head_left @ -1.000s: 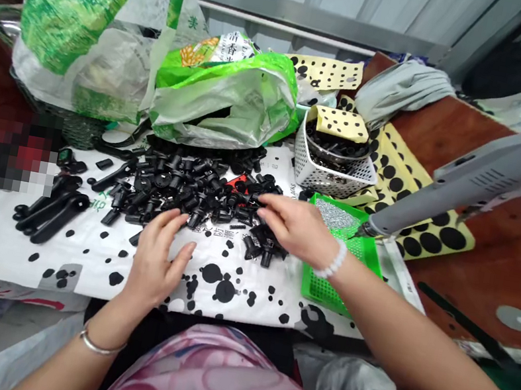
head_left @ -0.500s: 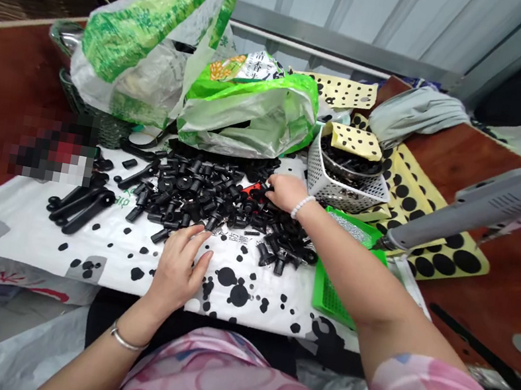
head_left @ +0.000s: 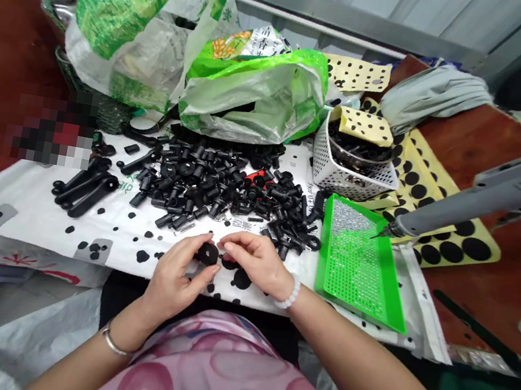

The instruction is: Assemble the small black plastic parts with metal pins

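Observation:
Over the front of the white cloth, my two hands meet with fingertips almost touching. My left hand (head_left: 180, 278) pinches a round black plastic part (head_left: 208, 253) with a small hole, between thumb and fingers. My right hand (head_left: 259, 263) has its fingers bent together right beside that part; whatever they hold is hidden. Just beyond both hands lies a heap of small black plastic parts (head_left: 203, 178), some cylindrical, with a red piece (head_left: 256, 176) among them. Several long black handles (head_left: 92, 192) lie left of the heap.
A green perforated tray (head_left: 394, 309) with small silvery pieces lies at right, under the tip of a grey powered screwdriver (head_left: 473, 192). Behind stand a white basket (head_left: 348, 180) and green-white plastic bags (head_left: 255, 110). Yellow sheets with black dots (head_left: 452, 249) lie at right.
My right hand has come back from the heap to meet my left hand near the cloth's front. A round black part now shows in my left hand. The green tray is uncovered.

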The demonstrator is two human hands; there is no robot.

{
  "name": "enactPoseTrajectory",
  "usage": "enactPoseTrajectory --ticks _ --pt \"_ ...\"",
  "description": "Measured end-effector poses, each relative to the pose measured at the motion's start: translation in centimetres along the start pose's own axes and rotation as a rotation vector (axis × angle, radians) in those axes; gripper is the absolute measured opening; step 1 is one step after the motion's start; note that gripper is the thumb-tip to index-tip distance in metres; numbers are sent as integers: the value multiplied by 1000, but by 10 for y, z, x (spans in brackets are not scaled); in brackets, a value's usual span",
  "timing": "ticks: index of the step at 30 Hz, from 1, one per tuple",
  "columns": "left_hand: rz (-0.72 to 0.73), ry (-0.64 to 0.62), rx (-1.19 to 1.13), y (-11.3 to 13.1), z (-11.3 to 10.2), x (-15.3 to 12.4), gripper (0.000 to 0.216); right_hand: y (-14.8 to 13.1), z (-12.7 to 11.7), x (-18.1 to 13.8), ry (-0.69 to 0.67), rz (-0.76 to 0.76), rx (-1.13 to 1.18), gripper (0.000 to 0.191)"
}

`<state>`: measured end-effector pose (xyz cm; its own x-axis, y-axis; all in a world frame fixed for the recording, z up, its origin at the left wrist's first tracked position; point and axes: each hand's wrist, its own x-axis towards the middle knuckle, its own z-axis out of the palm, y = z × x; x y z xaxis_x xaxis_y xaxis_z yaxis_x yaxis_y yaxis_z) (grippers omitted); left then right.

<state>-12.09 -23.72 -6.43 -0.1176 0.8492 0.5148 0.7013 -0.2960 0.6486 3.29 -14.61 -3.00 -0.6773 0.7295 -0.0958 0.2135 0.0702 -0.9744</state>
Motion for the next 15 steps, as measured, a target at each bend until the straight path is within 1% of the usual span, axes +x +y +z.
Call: enactPoseTrajectory --ticks 2,4,5,6,8,11,15 --pt "-64 0 44 0 -8 -4 44 -7 -2 9 48 -134 -504 20" --pt "-143 -13 72 0 -13 -6 45 -13 0 22 52 -178 -960 21" --pt "-185 -22 73 1 -15 -7 47 -16 3 29 44 -166 -1112 22" --pt "-225 -26 63 1 -17 -7 50 -17 6 36 40 -142 -1209 23" --pt "-289 -30 32 2 -20 -9 53 -16 11 49 42 -101 -1285 25" --pt "-332 -25 31 1 -29 -14 48 -12 14 60 39 -83 -1320 27" --pt "-378 18 91 -3 -46 -22 44 -11 6 55 34 -80 -1347 26"
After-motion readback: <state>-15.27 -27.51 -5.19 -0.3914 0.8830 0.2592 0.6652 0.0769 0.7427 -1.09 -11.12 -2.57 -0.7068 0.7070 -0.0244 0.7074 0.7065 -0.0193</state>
